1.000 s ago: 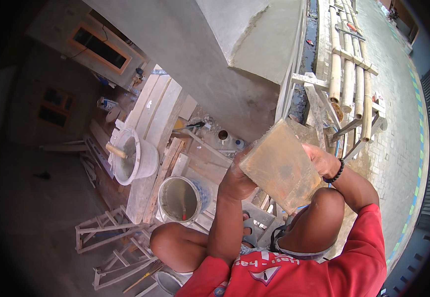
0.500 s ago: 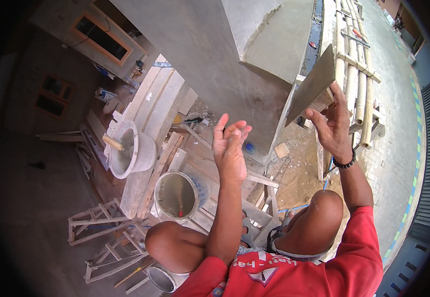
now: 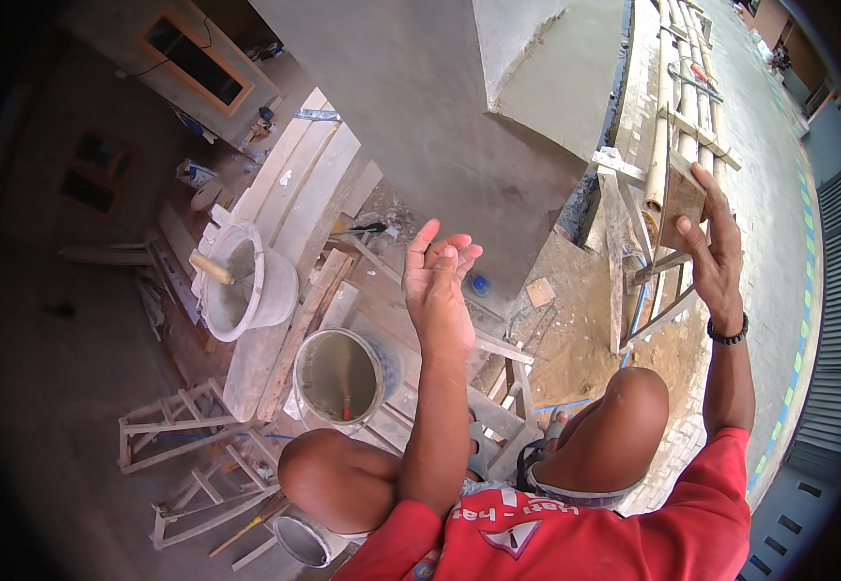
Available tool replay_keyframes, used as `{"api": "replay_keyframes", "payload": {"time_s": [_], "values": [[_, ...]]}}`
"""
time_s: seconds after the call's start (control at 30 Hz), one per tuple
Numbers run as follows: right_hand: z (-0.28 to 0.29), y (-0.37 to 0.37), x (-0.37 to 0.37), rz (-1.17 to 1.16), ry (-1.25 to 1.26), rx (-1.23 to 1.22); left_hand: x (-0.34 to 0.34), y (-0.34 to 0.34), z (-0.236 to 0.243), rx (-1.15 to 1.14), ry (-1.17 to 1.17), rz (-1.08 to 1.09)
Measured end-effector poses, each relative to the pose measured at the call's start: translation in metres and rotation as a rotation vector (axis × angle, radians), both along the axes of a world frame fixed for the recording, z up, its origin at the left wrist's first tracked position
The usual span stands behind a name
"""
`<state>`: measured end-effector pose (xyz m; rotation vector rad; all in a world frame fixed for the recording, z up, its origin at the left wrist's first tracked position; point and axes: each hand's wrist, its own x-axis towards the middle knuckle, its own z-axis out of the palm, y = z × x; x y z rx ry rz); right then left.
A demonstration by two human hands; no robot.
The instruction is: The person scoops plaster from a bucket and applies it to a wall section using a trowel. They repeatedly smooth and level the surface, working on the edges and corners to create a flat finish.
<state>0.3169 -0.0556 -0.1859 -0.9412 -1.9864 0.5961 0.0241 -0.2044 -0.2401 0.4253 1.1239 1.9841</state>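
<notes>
My right hand (image 3: pixel 716 257) grips a plastering float (image 3: pixel 682 201), its fingers and thumb on the wooden part. The float is turned nearly edge-on, in front of bamboo poles at the right. My left hand (image 3: pixel 440 290) is raised in the middle, palm up, with fingers loosely curled and apart and nothing in it. Beyond it rises a grey plastered wall (image 3: pixel 411 126), with a smooth grey ledge (image 3: pixel 561 82) at its upper right. Below and left of my left hand stands a bucket (image 3: pixel 380 373) of murky water, a red-tipped brush handle (image 3: pixel 346 402) inside.
A white basin (image 3: pixel 280 295) of grey mix, with a wooden-handled tool (image 3: pixel 210 266), sits on planks (image 3: pixel 290 184) at the left. Wooden trestles (image 3: pixel 183 426) stand at the lower left. Bamboo poles (image 3: pixel 665 92) rest on a wooden frame (image 3: pixel 617 252) at the right, beside paving.
My right hand has moved right and down with the float, which has turned from showing its broad grey face to nearly edge-on. The left hand has shifted slightly left.
</notes>
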Motion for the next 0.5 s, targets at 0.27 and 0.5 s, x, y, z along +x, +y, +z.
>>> {"api": "replay_keyframes", "payload": {"time_s": [0.27,0.5], "values": [[0.133,0.037,-0.039,0.419,-0.488,0.362,0.001,-0.002,0.005,0.015,-0.026,0.003],[0.119,0.052,-0.059,0.475,-0.582,0.375,-0.006,-0.004,0.004,0.028,-0.033,0.017]]}}
